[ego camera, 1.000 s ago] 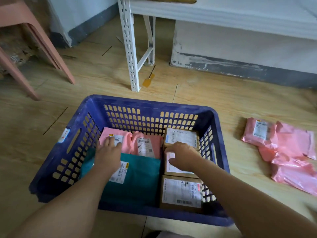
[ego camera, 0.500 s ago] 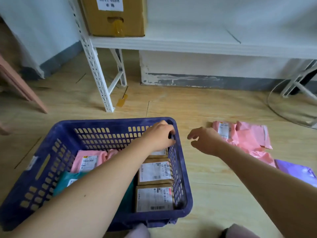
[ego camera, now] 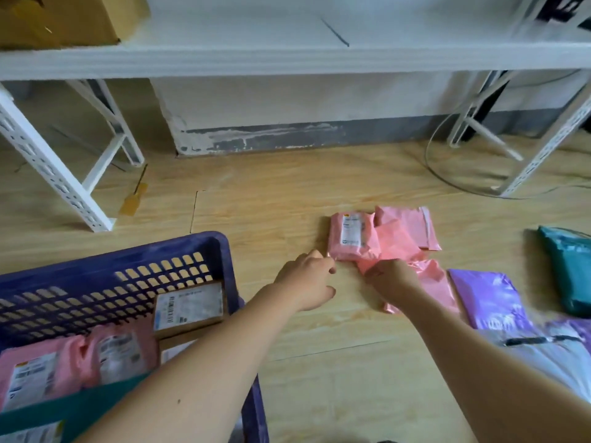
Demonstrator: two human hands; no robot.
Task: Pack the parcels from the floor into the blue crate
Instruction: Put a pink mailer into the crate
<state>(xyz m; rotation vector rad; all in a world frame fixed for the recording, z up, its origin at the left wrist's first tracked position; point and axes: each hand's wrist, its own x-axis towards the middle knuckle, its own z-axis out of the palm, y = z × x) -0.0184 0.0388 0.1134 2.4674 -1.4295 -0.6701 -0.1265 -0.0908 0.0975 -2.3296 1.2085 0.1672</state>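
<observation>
1. Wooden floor (ego camera: 287,193) runs under a white rack (ego camera: 287,55) on the far side. The blue crate (ego camera: 208,243) sits near left, part filled with pink bags and a cardboard box (ego camera: 188,306).
2. Loose parcels lie to its right, apart from it: a labelled pink parcel (ego camera: 351,235) touching the plain pink mailers (ego camera: 399,241), with purple parcels (ego camera: 489,298) and a teal parcel (ego camera: 569,270) further right.
3. My right hand (ego camera: 393,279) curls down on the plain pink mailers, bunching their near edge in its grip. I judge that limp film lifts best gathered.
4. My left hand (ego camera: 307,279) has its fingertips at the labelled parcel's near-left corner. Blur hides whether they pinch it, so I cannot tell.
5. Both hands are on the pile nearest the crate, probably so I can carry two across together.
</observation>
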